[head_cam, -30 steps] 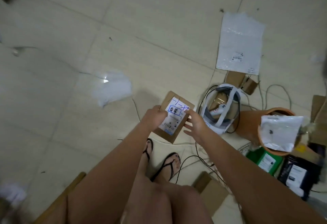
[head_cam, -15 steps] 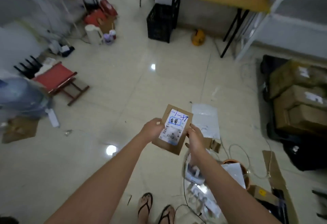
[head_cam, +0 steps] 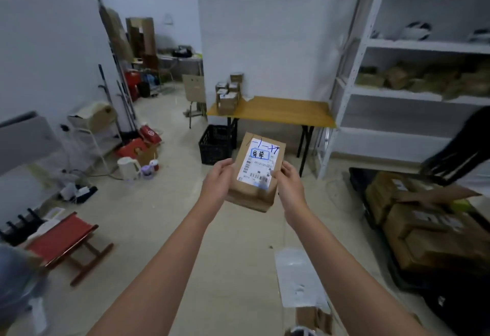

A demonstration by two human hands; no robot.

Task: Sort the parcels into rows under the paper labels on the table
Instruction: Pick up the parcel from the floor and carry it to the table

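- A black slatted crate (head_cam: pixel 216 147) stands under the left end of the table (head_cam: pixel 278 113); what is inside it cannot be made out.
- A small stack of boxes (head_cam: pixel 228 93) sits on the table's left end.
- Right of the table, a white metal rack (head_cam: pixel 424 45) holds brown packages (head_cam: pixel 413 80) on its middle shelf.
- The parcel (head_cam: pixel 258 171) is in the air in front of the table. The left hand (head_cam: pixel 217 184) and right hand (head_cam: pixel 290 187) clamp its side edges, thumbs on top and fingers curled beneath.
- Pale tiled floor (head_cam: pixel 159 216) lies open up to the table's front edge. To the right of the table, another person's hand (head_cam: pixel 413 197) rests on cartons (head_cam: pixel 424 232) on the floor.
- The parcel is flat, rectangular brown cardboard. Its glossy white label (head_cam: pixel 258 167) carries barcodes and blue pen marks.
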